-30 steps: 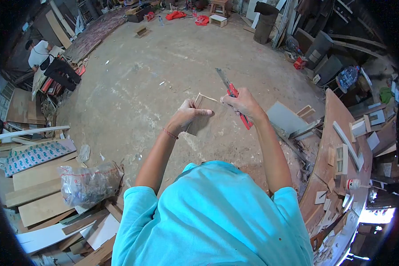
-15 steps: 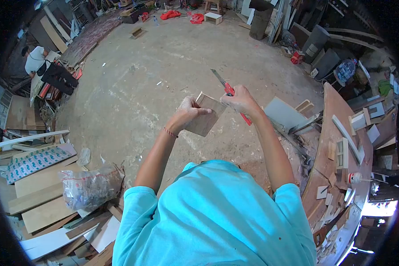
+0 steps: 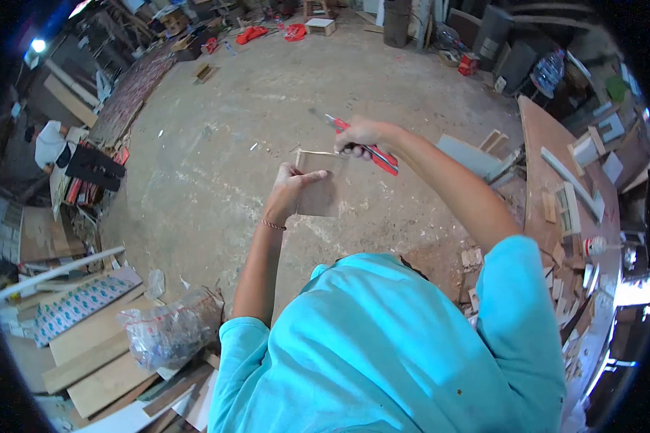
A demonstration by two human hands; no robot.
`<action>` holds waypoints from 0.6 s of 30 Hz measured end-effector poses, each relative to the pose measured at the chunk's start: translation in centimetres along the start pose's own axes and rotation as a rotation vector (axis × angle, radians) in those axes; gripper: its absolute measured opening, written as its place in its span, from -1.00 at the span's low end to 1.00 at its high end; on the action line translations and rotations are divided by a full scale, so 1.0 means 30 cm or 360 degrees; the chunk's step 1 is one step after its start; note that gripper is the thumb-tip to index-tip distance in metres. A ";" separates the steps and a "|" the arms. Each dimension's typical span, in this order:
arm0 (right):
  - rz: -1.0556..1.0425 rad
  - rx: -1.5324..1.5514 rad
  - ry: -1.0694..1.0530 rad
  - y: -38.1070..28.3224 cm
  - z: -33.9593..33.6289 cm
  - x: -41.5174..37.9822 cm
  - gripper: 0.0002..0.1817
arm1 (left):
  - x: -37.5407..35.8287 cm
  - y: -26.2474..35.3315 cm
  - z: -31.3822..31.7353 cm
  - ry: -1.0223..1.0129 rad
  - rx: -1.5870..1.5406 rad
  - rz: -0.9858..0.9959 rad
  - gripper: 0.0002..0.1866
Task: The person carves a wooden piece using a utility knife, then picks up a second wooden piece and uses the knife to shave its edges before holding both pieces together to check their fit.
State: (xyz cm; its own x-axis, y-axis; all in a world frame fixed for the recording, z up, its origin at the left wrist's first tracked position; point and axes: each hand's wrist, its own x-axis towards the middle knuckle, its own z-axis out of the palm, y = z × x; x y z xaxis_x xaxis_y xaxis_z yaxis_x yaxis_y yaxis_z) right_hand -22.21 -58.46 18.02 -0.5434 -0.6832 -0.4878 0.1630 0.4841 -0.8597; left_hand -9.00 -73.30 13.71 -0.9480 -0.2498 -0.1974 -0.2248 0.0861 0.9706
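My left hand [image 3: 298, 186] grips a small flat wooden board [image 3: 318, 198] by its left side, thumb across its face. A thin pale strip runs along the board's top edge. Wrapped round the red handle of a cutting tool [image 3: 383, 159] is my right hand [image 3: 361, 137], just above and right of the board. The tool's grey blade points up and left and is blurred. Both hands are held out in front of my turquoise shirt, over the concrete floor.
Planks and a plastic bag [image 3: 173, 328] lie at the lower left. A wooden worktable [image 3: 538, 173] with offcuts and frames stands on the right. Another person [image 3: 72, 155] bends over material at the far left. Red bags [image 3: 251, 35] lie on the far floor.
My right hand has moved left and up with the red tool, which now lies flatter in view. The board in my left hand has turned more upright. The whole view has shifted.
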 end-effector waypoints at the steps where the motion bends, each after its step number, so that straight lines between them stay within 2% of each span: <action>1: 0.0015 -0.0111 -0.0042 -0.034 -0.001 -0.004 -0.82 | 0.008 0.003 -0.013 -0.0089 -0.0185 -0.0017 -0.74; 2: 0.0030 -0.0220 -0.0085 -0.062 -0.003 -0.008 -0.82 | 0.016 0.007 -0.015 -0.0177 -0.0369 -0.0039 -0.75; 3: 0.0028 -0.0192 -0.0058 -0.088 -0.006 -0.007 -0.82 | 0.020 0.014 -0.004 -0.0209 -0.0347 -0.0039 -0.75; 6: 0.0046 -0.0295 -0.0168 -0.143 -0.026 -0.014 -0.79 | 0.028 0.046 -0.011 -0.0127 -0.0474 0.0033 -0.76; 8: -0.0015 -0.0603 -0.0172 -0.182 -0.024 0.002 -0.75 | 0.037 0.065 -0.014 -0.0058 -0.0364 0.0063 -0.78; 10: -0.0057 -0.0595 -0.0206 -0.203 -0.013 0.008 -0.76 | 0.038 0.061 -0.030 0.0040 -0.0294 0.0071 -0.78; 12: -0.0066 -0.0740 -0.0007 -0.202 -0.009 -0.001 -0.77 | 0.046 0.052 -0.027 -0.0035 -0.0467 0.0194 -0.73; 18: -0.0238 -0.0686 0.0126 -0.142 -0.011 -0.015 -0.79 | 0.056 0.030 -0.015 0.0023 -0.0376 0.0156 -0.73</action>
State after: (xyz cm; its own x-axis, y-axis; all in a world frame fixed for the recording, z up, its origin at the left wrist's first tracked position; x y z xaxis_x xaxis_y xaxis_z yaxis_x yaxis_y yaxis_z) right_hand -22.94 -60.04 21.94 -0.5988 -0.7271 -0.3358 -0.2702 0.5782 -0.7699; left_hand -10.69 -74.06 14.30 -0.9590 -0.2650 -0.1004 -0.0714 -0.1168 0.9906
